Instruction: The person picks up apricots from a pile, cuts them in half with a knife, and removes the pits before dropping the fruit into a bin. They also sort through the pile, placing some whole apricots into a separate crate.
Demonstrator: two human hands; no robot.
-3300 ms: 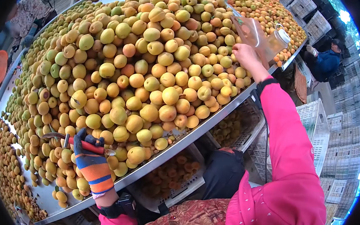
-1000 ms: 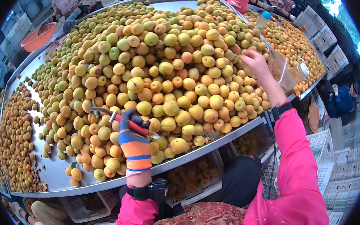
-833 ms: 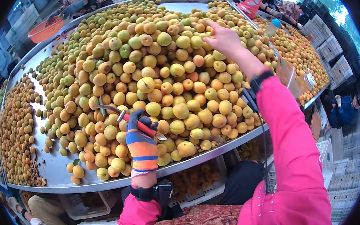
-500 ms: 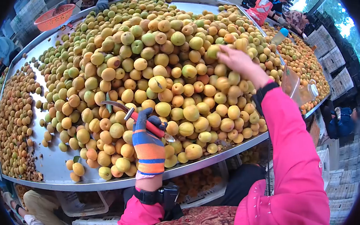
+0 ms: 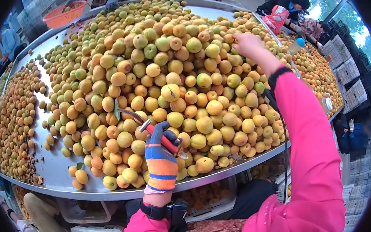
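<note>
My left hand [image 5: 161, 157], in an orange and blue glove, is closed around a knife [image 5: 161, 137] with a red handle and a curved blade. The blade points up and left, over the front of a big heap of apricots [image 5: 205, 80]. Up at the heap's far right side, my bare right hand [image 5: 250, 45] has its fingers curled against an apricot [image 5: 229, 38]. Its fingertips are partly hidden. The apricots are yellow, orange and green, and lie on a metal sorting table [image 5: 65, 172].
Smaller apricots [image 5: 15, 120] lie along the table's left side. An orange basket [image 5: 65, 15] stands at the far left edge, near a co-worker's gloved hand [image 5: 113, 0]. At the right are a blue-capped bottle [image 5: 295, 46] and stacked crates [image 5: 346, 67]. Below the table sits a crate [image 5: 84, 210].
My right hand has moved farther up the heap, from a greenish apricot to another one. My left hand still holds the knife. The whole view has shifted slightly.
</note>
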